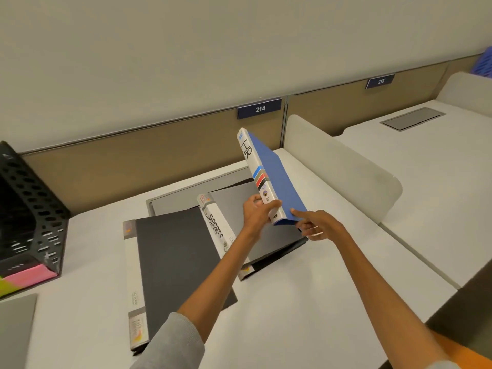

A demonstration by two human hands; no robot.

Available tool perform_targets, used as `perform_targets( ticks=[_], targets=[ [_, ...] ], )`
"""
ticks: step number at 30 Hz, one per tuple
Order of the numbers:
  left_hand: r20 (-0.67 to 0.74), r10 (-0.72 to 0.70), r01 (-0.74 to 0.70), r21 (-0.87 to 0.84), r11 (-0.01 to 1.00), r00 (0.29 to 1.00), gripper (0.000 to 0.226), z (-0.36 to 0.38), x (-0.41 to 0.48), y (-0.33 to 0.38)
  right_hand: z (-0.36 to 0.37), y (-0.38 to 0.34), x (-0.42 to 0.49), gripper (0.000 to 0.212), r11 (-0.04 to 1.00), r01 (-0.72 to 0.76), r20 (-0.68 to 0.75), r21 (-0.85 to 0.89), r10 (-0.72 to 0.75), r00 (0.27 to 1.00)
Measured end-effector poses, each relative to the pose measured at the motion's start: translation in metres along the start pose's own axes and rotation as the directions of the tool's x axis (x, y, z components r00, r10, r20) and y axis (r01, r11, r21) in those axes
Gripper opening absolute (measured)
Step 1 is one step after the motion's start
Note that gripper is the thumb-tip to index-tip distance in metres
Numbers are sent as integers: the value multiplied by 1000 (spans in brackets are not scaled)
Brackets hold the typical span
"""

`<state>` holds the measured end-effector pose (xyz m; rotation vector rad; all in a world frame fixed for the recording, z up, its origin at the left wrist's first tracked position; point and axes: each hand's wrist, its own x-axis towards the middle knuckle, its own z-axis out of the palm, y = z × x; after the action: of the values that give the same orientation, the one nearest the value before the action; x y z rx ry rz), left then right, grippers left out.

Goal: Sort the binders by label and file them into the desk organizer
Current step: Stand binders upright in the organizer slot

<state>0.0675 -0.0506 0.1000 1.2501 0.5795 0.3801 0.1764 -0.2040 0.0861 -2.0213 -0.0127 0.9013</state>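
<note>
My left hand [257, 213] grips the lower end of a blue binder [277, 179] whose white spine reads "HR", and holds it tilted upright above the desk. My right hand [315, 225] touches the binder's blue cover near its bottom corner with the forefinger stretched out. Under them lies a grey binder [266, 235] with a white spine marked "SPORTS". A second dark grey binder [175, 265] lies flat to the left. The black mesh desk organizer [29, 214] stands at the far left edge, with pink and yellow labels at its base.
A white desk [292, 315] carries everything. A grey flat tray or mat [186, 198] lies under the binders at the back. A white divider [343, 171] bounds the desk on the right; a brown partition with sign "214" [259, 109] runs behind.
</note>
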Motion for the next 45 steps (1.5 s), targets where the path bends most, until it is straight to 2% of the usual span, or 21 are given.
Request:
perform_targets(
  ticks=[3,6,9,12,15,19,26,29,31,36,45],
  targets=[
    [3,66,-66,45,997,998,46,-21,-13,9,19,-24,-9,45,980,98,-68,-172,-111,991],
    [2,113,-113,54,992,994,45,-43,-26,18,42,-51,-16,49,942,217,-114,-254,-252,961],
    [-18,139,-137,72,988,990,52,-70,-34,27,67,-80,-28,51,892,425,-187,-153,-448,874],
    [-25,176,-171,127,977,984,57,-102,-41,38,99,-107,-45,51,820,563,-173,-101,-572,802],
    [-23,235,-225,205,952,972,62,-134,-52,48,133,-135,-61,54,721,682,-159,-125,-693,704],
    [-57,301,-270,308,912,952,53,-166,-73,56,174,-173,-89,66,587,806,-88,-70,-809,582],
    [-180,421,-342,351,872,889,54,-229,-111,78,251,-214,-141,111,412,905,-36,-108,-911,411],
    [-225,463,-360,381,852,857,54,-256,-132,86,285,-223,-162,124,342,932,-35,-117,-940,340],
    [-242,492,-371,412,832,836,53,-273,-145,89,310,-228,-177,127,299,944,-59,-140,-954,294],
    [-315,557,-385,469,795,768,53,-326,-172,99,370,-238,-219,125,241,963,-99,-122,-968,230],
    [-482,641,-410,503,761,598,50,-427,-218,120,475,-264,-281,126,82,996,-8,31,-997,82]
  ],
)
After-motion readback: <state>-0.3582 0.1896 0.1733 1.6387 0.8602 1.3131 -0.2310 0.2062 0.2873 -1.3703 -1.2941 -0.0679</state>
